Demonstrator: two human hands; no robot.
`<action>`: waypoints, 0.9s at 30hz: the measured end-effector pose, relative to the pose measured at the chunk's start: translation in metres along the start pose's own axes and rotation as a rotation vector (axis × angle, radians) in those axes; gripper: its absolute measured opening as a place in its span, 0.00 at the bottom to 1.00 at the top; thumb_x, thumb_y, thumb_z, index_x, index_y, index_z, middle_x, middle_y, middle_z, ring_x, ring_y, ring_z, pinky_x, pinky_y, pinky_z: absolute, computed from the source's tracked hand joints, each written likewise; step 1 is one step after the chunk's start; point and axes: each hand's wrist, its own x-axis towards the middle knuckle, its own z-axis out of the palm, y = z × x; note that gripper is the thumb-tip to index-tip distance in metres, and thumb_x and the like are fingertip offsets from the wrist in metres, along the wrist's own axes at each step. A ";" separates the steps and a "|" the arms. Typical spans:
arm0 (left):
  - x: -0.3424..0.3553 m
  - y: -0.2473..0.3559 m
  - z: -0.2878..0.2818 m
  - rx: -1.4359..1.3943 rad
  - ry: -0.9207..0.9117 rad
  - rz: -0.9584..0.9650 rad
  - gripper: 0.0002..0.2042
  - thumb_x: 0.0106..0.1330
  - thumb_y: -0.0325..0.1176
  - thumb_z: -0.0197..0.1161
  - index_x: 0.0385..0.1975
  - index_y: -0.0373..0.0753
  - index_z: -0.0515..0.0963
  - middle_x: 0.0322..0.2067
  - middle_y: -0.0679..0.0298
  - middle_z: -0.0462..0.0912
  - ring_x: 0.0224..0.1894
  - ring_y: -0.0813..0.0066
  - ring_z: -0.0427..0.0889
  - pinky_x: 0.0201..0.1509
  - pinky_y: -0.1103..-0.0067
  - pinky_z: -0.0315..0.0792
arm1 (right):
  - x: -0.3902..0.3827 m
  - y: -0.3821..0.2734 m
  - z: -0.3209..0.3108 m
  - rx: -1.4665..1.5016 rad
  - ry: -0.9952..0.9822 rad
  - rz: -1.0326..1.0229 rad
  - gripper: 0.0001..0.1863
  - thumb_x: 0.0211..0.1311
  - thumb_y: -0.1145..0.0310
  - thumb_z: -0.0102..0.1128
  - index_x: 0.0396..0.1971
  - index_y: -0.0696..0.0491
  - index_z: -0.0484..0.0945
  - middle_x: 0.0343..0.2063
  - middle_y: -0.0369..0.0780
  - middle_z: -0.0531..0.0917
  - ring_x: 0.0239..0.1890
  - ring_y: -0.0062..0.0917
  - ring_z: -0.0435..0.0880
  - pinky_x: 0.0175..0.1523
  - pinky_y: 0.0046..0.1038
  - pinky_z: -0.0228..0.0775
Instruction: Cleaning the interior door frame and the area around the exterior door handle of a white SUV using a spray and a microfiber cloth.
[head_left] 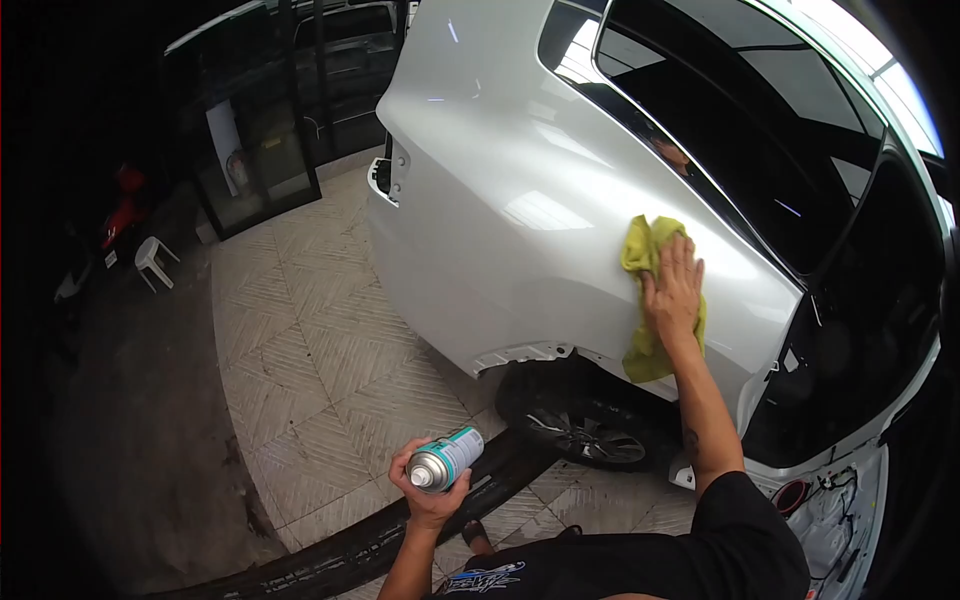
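My right hand [673,290] presses flat on a yellow-green cloth [648,300] against the white rear side panel of a car [520,200], just above the rear wheel arch. My left hand [428,490] is low in front of me, shut on a silver and teal spray can [446,459] whose white nozzle end points toward the camera. The can is held away from the car, over the tiled floor.
The rear wheel [580,430] sits below the cloth. The car's rear door [850,360] stands open at right, showing bare inner trim. A long black strip [380,540] lies on the tiled floor [300,350]. A white stool [153,258] and glass doors [260,140] are far left.
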 end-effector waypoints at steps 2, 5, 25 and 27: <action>-0.010 -0.007 -0.015 0.029 0.052 -0.021 0.47 0.48 0.26 0.76 0.64 0.42 0.48 0.57 0.44 0.68 0.57 0.55 0.73 0.65 0.58 0.67 | -0.012 0.062 -0.007 -0.199 0.174 0.244 0.37 0.75 0.55 0.53 0.78 0.51 0.55 0.80 0.40 0.53 0.82 0.37 0.46 0.79 0.58 0.33; -0.022 -0.013 -0.039 0.092 0.143 -0.087 0.47 0.48 0.24 0.73 0.66 0.42 0.47 0.57 0.45 0.67 0.57 0.56 0.72 0.66 0.59 0.65 | -0.021 0.172 -0.015 -0.262 0.251 0.632 0.38 0.79 0.44 0.42 0.78 0.53 0.54 0.79 0.42 0.53 0.81 0.38 0.47 0.78 0.58 0.40; -0.003 -0.023 0.110 -0.195 -0.198 0.429 0.64 0.48 0.10 0.76 0.79 0.53 0.35 0.60 0.54 0.67 0.56 0.55 0.73 0.63 0.57 0.71 | -0.384 0.093 -0.057 0.191 -1.111 0.616 0.32 0.67 0.38 0.56 0.51 0.53 0.81 0.42 0.50 0.88 0.48 0.49 0.87 0.49 0.49 0.79; -0.024 0.014 0.148 -0.240 -0.306 0.493 0.48 0.49 0.22 0.81 0.65 0.39 0.50 0.52 0.51 0.70 0.49 0.54 0.77 0.55 0.59 0.76 | -0.458 0.055 -0.100 0.392 -0.835 0.824 0.37 0.67 0.31 0.50 0.46 0.54 0.82 0.41 0.49 0.87 0.49 0.49 0.86 0.52 0.46 0.78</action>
